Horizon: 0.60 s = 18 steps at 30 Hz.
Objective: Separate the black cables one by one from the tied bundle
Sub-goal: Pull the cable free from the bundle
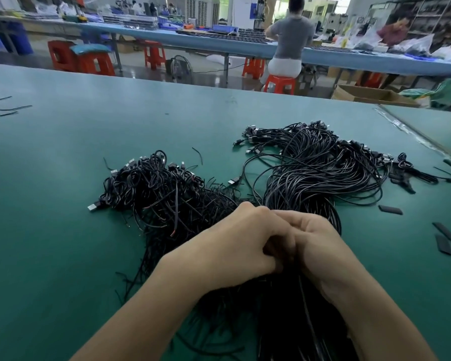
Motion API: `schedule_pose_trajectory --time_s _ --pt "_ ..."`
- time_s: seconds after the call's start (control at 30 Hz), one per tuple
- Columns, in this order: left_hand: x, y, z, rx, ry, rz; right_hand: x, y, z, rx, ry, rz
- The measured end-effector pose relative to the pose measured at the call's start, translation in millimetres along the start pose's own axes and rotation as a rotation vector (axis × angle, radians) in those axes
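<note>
both hands meet over the bundle (297, 321), knuckles up and touching each other. the left hand (235, 243) and the right hand (320, 246) have their fingers curled down into the black cables, gripping them where the two hands join; the fingertips are tucked under, so i cannot tell which strand they hold. the bundle lies on the green table (63, 178) at the near edge, running up under the wrists. just beyond the left hand sits a loose pile (162, 194) of tangled cables with plugs sticking out. behind the right hand spreads a bigger heap (318, 165), looped and fanned. short black strips (391, 209) lie scattered to the right. across the aisle a person (292, 40) sits on a red stool (281, 83), back turned.
</note>
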<state>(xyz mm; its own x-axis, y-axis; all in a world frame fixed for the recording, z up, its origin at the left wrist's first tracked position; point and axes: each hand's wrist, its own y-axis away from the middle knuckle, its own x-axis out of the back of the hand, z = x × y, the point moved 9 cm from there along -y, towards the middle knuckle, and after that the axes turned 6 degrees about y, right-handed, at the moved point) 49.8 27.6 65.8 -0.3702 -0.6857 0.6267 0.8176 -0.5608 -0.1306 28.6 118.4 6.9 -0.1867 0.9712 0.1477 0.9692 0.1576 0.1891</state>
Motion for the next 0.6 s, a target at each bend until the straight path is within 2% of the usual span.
schedule_pose_trajectory --time_s 0.07,0.17,0.23,0.3,0.43,0.53,0.6 --pt "6 0 -3 0.003 0.039 0.051 11 -1 -3 0.025 -0.015 0.081" --pt "22 0 -16 0.039 -0.125 0.223 17 3 -17 0.111 0.149 0.1" --pt "28 3 -22 0.048 -0.262 0.312 9 8 -27 0.165 0.221 -0.002" --pt "34 6 -25 0.034 -0.302 0.385 -7 16 -36 0.223 0.318 -0.158" --pt "46 5 -35 0.03 -0.171 0.477 -30 43 -62 0.348 0.272 -0.439" --pt "53 6 -44 0.071 -0.044 0.554 -36 63 -86 0.509 0.245 -0.565" --pt "50 5 -40 0.021 0.037 0.521 -42 72 -92 0.548 0.262 -0.625"
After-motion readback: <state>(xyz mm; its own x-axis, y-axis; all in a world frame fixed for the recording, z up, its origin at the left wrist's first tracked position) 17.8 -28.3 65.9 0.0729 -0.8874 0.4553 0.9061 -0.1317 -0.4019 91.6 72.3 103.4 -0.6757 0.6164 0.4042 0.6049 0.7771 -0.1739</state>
